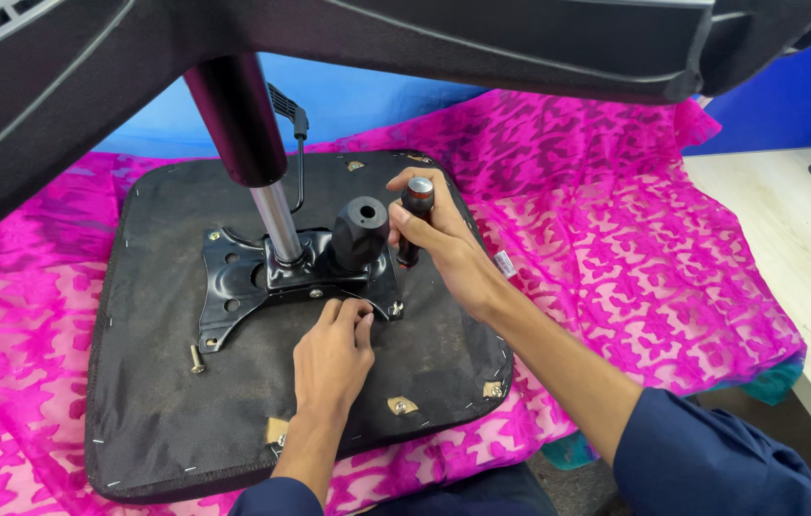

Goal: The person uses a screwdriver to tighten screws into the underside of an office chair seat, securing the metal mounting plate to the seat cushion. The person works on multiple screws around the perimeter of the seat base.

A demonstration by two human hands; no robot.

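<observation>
Head view: looking down on an upturned chair seat (pixel 186 401), black and fabric-backed, lying on a pink patterned cloth (pixel 616 248).
Labels: a small white tag (pixel 506 264) is showing at 3 o'clock of the seat, just beside the right wrist.
Edges: the seat's near rim is lying at 6 o'clock; a pale table (pixel 797 239) is sitting at 3 o'clock, well apart.
Mechanism: a black metal plate (pixel 234 287) is sitting mid-seat, gas column (pixel 253 162) rising toward 12 o'clock.
Right hand (pixel 448 250): clenching a dark-handled screwdriver (pixel 413 212), upright, tip at the plate's 3 o'clock corner.
Left hand (pixel 332 358): fingertips pinching at the plate's near edge; what they are holding is too small to tell.
Loose bolt (pixel 196 360): lying at 9 o'clock of the left hand.
</observation>
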